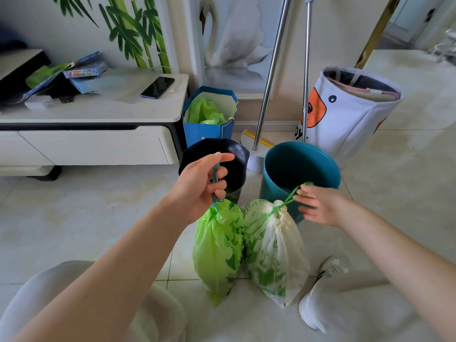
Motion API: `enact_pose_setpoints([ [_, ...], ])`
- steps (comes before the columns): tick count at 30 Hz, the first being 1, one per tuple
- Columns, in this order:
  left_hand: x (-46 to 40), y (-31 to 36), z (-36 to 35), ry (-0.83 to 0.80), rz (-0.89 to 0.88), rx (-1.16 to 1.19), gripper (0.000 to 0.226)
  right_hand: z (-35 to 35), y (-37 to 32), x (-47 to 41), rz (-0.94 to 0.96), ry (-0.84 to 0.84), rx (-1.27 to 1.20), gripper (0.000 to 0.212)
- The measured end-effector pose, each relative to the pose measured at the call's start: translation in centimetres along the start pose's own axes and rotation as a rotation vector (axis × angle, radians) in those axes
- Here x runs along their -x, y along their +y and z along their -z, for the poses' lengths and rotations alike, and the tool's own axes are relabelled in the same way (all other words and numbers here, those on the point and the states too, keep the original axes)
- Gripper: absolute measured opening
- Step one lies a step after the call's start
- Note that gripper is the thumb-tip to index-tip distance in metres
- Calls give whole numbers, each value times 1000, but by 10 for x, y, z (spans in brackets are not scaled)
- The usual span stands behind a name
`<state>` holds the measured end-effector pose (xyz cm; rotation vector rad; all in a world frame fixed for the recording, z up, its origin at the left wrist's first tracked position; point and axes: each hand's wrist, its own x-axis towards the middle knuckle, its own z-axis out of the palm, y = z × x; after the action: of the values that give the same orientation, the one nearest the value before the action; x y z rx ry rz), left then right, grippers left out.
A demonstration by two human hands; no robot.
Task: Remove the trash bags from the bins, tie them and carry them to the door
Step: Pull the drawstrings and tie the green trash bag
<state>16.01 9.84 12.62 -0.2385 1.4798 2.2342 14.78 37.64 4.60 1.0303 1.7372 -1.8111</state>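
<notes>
Below curled fingers (pixel 219 174), both bags' (pixel 218 248) drawstrings hang.

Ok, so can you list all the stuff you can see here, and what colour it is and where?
green trash bag: 1, bright green, on floor, cinched, left of the other bag
white trash bag: 1, white with green print, on floor, cinched
teal bin: 1, teal, behind the bags, no bag inside
black bin: 1, black, behind left hand
gift bag: 1, blue, green plastic inside, by cabinet
fabric basket: 1, white with orange, right
poles: 2, metal, leaning on wall
cabinet: 1, white, left
phone: 1, dark, on cabinet
shoe: 1, white, lower right
hands: left holds green bag's drawstring; right pinches white bag's drawstring
</notes>
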Motion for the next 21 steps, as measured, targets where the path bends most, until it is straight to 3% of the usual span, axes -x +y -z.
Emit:
enact_pose_setpoints([
  [3,-1,-1,2,-4,-4,-21,27,-13,-10,13,182,-4,-191,12],
  [6,-1,-1,3,-12,-14,-35,26,-30,-18,34,422,-2,-89,16],
  [9,-1,-1,3,-7,-21,-49,25,-51,-17,55,619,-126,61,19],
  [12,-1,-1,3,-10,-22,-58,26,-70,-7,53,837,-138,615,21],
  [15,-1,-1,5,3,-19,-80,28,-81,9,30,989,17,1290,26],
  [18,-2,0,10,10,-22,-94,29,-88,29,8,1169,95,1663,15],
  [21,0,2,12,11,-28,-96,28,-95,39,0,1162,95,1892,8],
])
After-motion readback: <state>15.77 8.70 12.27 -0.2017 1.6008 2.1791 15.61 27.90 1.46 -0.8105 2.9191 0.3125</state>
